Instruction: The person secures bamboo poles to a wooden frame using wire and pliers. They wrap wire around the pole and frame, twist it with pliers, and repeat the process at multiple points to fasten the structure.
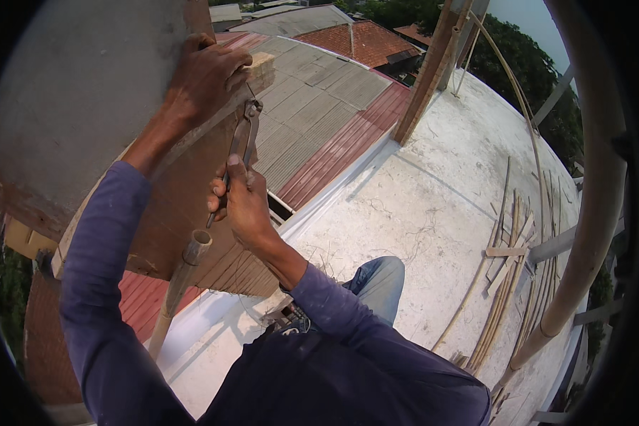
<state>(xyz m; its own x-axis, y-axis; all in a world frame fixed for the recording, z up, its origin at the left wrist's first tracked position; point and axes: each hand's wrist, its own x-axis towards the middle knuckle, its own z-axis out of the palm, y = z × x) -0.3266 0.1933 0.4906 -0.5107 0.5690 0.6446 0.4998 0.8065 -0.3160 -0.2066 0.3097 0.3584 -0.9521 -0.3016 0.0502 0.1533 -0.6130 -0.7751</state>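
My left hand (pixel 204 74) is bent over the end of a pale wooden beam (pixel 263 71), its fingers curled against the wood. My right hand (pixel 245 202) is closed around the handles of a pair of metal pincers (pixel 243 135), which point upward. The jaws are just below my left fingers, close to the beam's side. A thin dark strand, which looks like wire, runs between those fingers and the jaws. Brown formwork board (pixel 184 206) extends below the beam, and a grey concrete surface (pixel 71 92) lies left of my left hand.
A bamboo pole (pixel 174 298) stands under the formwork. My bent knee (pixel 380 284) is over the white slab (pixel 433 213). Bamboo strips (pixel 504 298) and wood scraps lie at right, near a thick curved pole (pixel 589 213). Lower roofs (pixel 319 99) show past the slab edge.
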